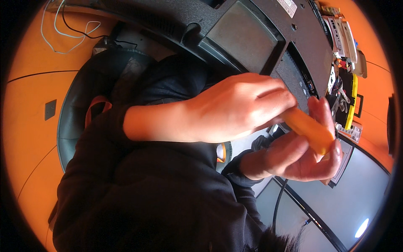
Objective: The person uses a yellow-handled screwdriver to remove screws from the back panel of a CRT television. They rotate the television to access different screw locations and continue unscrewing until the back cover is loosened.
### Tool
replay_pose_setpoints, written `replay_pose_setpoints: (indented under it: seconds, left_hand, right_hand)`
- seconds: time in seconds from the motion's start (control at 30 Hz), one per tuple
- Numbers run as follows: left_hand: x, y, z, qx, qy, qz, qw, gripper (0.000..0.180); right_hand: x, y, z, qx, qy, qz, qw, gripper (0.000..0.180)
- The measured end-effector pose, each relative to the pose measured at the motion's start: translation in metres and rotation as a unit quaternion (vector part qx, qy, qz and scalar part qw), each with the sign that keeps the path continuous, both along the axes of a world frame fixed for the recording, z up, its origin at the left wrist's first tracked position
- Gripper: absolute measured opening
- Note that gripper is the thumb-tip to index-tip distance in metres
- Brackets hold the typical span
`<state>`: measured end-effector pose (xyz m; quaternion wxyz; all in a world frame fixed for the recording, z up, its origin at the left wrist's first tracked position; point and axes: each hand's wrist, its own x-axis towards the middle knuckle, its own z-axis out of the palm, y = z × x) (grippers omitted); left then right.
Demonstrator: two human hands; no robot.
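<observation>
A short, rounded, yellow-orange handle-like piece [308, 129] is held between my two hands, slanting down to the right. I cannot tell exactly what kind of thing it is. My left hand [239, 103] reaches in from the left, back up, its fingers closed round the upper end and hiding it. Below and to the right, my right hand [296, 157] is turned partly palm up, with thumb and fingers curled about the lower rounded end. Just beyond the hands lies a large black panel, like the back of a screen [241, 35].
At the right sit a yellow-edged black tray [352, 101], white devices [339, 38] and loose small parts. A pale glossy panel [365, 185] stands lower right. A dark round seat [79, 105] lies left; thin cables [63, 35] lie on the orange surface.
</observation>
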<state>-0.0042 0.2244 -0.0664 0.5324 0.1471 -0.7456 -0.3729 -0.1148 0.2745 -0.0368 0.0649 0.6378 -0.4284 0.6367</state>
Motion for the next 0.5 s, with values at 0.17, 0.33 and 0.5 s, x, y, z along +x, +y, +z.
replay_pose_setpoints:
  seconds: [0.17, 0.33, 0.5]
  left_hand:
    - [0.005, 0.004, -0.004, 0.005, 0.004, 0.0, 1.0, 0.034]
    - [0.028, 0.015, -0.02, 0.027, 0.028, 0.062, 0.997, 0.031]
    - [0.031, 0.028, -0.044, 0.424, -0.014, -0.097, 0.9, 0.014]
  right_hand:
    - [-0.01, 0.02, 0.008, 0.054, 0.148, -0.035, 0.987, 0.057]
    - [-0.011, 0.031, -0.002, 0.051, 0.113, 0.054, 0.991, 0.057]
    - [0.002, 0.045, -0.002, 0.06, 0.123, -0.034, 0.99, 0.067]
